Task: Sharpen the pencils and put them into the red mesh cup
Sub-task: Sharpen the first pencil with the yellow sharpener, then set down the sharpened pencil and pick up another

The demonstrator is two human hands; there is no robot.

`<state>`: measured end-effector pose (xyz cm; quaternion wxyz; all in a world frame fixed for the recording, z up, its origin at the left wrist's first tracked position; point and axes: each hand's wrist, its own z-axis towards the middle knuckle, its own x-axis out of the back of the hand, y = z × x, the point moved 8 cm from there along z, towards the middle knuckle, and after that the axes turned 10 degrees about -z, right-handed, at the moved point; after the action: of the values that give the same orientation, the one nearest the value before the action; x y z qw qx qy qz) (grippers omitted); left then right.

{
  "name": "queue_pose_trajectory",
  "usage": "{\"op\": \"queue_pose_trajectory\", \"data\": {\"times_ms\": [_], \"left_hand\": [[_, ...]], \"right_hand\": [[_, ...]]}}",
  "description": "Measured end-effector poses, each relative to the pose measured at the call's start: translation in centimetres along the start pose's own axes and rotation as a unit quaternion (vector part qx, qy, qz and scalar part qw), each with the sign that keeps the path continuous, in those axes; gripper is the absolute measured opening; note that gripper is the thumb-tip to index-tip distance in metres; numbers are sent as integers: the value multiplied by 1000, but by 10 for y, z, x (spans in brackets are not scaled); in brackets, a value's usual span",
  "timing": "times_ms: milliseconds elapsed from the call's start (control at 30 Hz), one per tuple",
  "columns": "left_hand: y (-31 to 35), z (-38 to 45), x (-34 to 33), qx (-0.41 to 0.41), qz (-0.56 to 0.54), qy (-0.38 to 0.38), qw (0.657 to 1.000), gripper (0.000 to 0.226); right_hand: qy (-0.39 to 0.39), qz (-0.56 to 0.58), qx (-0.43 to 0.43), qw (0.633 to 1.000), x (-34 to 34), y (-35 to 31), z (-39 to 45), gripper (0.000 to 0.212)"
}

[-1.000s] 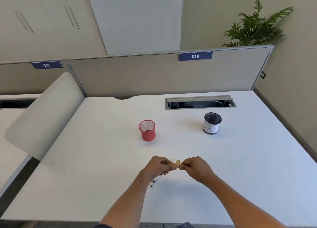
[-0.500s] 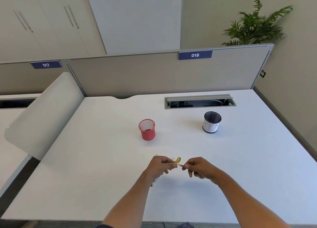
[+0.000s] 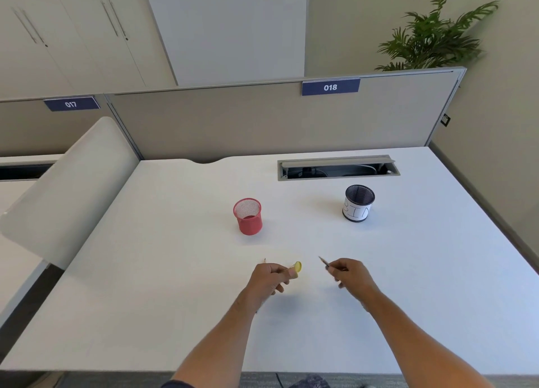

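Note:
My left hand (image 3: 269, 279) pinches a small yellow sharpener (image 3: 297, 267) between thumb and fingers; a pencil tip (image 3: 264, 260) also sticks up from behind that hand. My right hand (image 3: 350, 274) grips a pencil (image 3: 323, 261) whose sharpened point aims up and to the left, a short gap away from the sharpener. The red mesh cup (image 3: 248, 216) stands upright on the white desk (image 3: 175, 256) beyond my left hand. I cannot tell whether anything lies inside it.
A black mesh cup with a white paper label (image 3: 358, 203) stands at the right, behind my right hand. An open cable tray (image 3: 338, 168) is set into the desk's back. A padded divider (image 3: 67, 189) borders the left side and a partition the rear.
My hands have drawn apart: the right hand pulled the pencil out of the sharpener and moved right, baring the sharpened point. The left hand stays in place with the sharpener.

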<state>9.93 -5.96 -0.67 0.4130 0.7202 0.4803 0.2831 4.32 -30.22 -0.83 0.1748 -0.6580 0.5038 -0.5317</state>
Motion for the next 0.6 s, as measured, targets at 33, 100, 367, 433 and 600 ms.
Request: {"op": "queue_pose_trajectory", "data": {"times_ms": [33,100,367,433,600], "left_hand": [[-1,0,1,1,-2,-1,1000,32],[-4,0,3,4,-6,0,1000,27],[-4,3,19,5,-22,22,1000,23],[-4,7,24,7,-23,30,999,22],[1,13,28,7,-32,35,999,24]], "right_hand": [[44,-33,-19,998,11,8,3,6],[104,-99,-58,988,32,26,7,4],[171,-177,-168,955,90,88,8,21],[175,-189,-176,950,92,89,10,33],[154,-220,-178,947,89,73,16,18]]}}
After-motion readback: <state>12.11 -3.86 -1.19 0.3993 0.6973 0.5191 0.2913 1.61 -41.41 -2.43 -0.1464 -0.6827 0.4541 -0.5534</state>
